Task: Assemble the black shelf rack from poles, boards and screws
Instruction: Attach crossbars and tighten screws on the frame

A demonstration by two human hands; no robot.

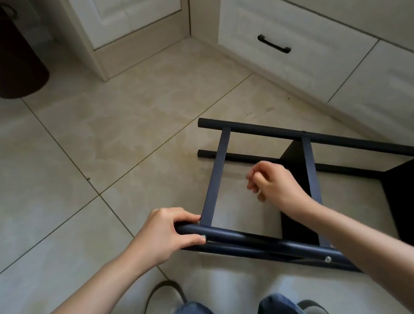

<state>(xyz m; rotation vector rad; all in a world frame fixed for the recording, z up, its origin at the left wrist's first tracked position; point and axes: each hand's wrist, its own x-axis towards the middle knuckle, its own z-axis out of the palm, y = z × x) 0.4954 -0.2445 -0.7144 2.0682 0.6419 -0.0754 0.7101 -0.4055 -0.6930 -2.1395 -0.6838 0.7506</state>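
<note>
The black shelf rack (256, 240) lies on its side on the tiled floor, poles running left to right, two flat crossbars (215, 176) joining the near and far poles. A black board (392, 197) fills its right part. My left hand (172, 230) grips the left end of the near pole, thumb beside a silver screw (203, 236). My right hand (274, 182) hovers inside the frame with curled fingers; whether it pinches something small is unclear. A second screw (327, 259) shows on the near pole at right.
White cabinets with black handles (273, 44) stand behind and to the right of the rack. A dark brown bin (15, 67) sits at far left. My knees and slippers (166, 297) are at the bottom edge. Beige floor tiles (80, 149) stretch to the left.
</note>
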